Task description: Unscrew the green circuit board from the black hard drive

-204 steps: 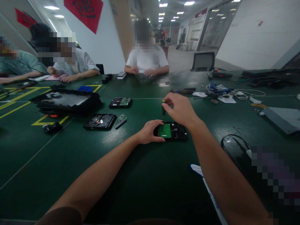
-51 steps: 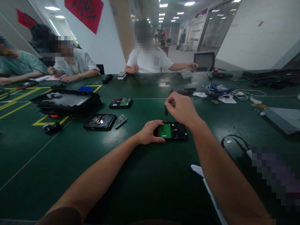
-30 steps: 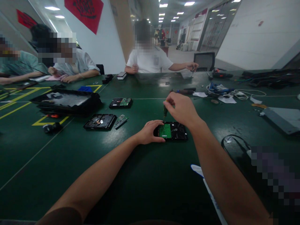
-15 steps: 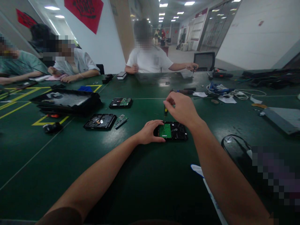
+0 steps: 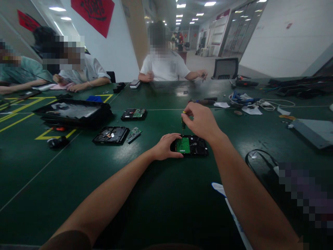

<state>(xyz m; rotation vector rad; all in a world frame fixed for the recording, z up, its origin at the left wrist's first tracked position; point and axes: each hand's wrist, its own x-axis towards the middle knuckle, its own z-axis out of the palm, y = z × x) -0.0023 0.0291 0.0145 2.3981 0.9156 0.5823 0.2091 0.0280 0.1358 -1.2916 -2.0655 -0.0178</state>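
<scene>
A black hard drive (image 5: 199, 145) with a green circuit board (image 5: 183, 145) lies on the green table in front of me. Around its left end my left hand (image 5: 166, 147) is closed, thumb on the near edge and fingers on the far edge. Above the drive's far left part, my right hand (image 5: 200, 118) pinches an upright screwdriver (image 5: 183, 122) with a dark handle and some yellow on it. The screwdriver's tip points down at the drive's far edge; whether it touches a screw is too small to tell.
Left of the drive lie an opened hard drive (image 5: 111, 135), a loose circuit board (image 5: 134, 134) and another hard drive (image 5: 134, 114). Black trays (image 5: 74, 111) are stacked farther left. Cables (image 5: 244, 99) and a grey metal box (image 5: 313, 133) lie right. A person (image 5: 163, 66) sits opposite.
My right fingers have shifted on the screwdriver handle, whose yellow mark now shows at its top. My left hand and the drive stay put. The person opposite has drawn one hand inward.
</scene>
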